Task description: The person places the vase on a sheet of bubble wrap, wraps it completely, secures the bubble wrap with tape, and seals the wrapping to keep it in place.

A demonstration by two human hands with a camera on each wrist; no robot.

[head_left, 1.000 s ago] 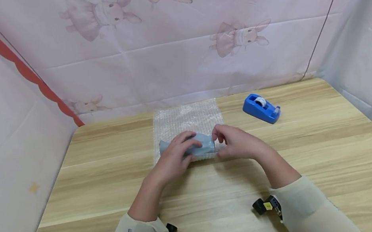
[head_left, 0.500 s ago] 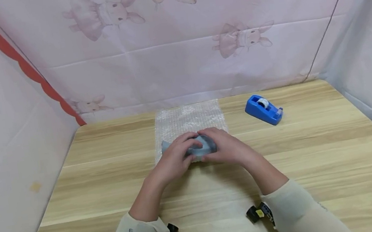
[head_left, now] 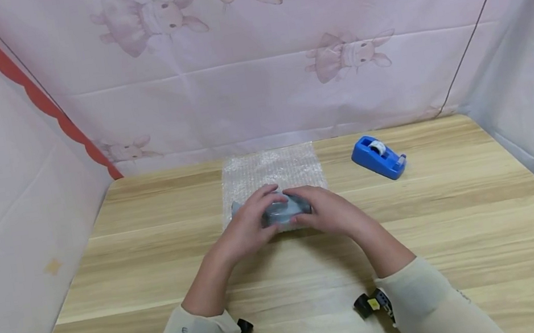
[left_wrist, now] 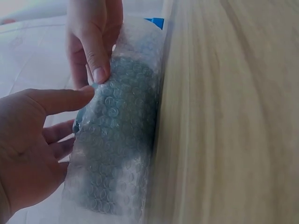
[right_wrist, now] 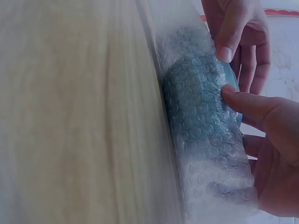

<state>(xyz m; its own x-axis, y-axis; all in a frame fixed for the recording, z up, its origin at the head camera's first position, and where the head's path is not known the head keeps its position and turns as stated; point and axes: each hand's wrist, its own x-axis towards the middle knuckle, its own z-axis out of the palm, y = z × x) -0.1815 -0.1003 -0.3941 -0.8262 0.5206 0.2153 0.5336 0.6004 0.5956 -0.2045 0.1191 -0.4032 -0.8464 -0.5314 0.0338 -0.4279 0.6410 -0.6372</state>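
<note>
A light-blue vase [head_left: 284,213] lies on its side on a sheet of bubble wrap [head_left: 271,167], its flared end to the left. The wrap's near edge stands folded up against the vase's near side. My left hand [head_left: 247,224] holds the left half, thumb at the wrap's upper edge and the other fingers reaching over the vase. On the right half, my right hand [head_left: 327,209] grips in the same way. Through the bubbles [left_wrist: 117,112] in the left wrist view the vase's body shows blue-green. Both thumbs come close together in the right wrist view, near the raised edge [right_wrist: 223,79].
A blue tape dispenser [head_left: 378,158] with a roll of tape stands at the back right of the wooden table [head_left: 149,276]. Behind the table hangs a pale curtain [head_left: 247,100] with rabbit prints. Wrist cameras [head_left: 365,306] hang below both sleeves.
My right hand has moved left from the vase's right end to grip its right half over the folded wrap. My left fingers have lifted slightly. The vase stays in place.
</note>
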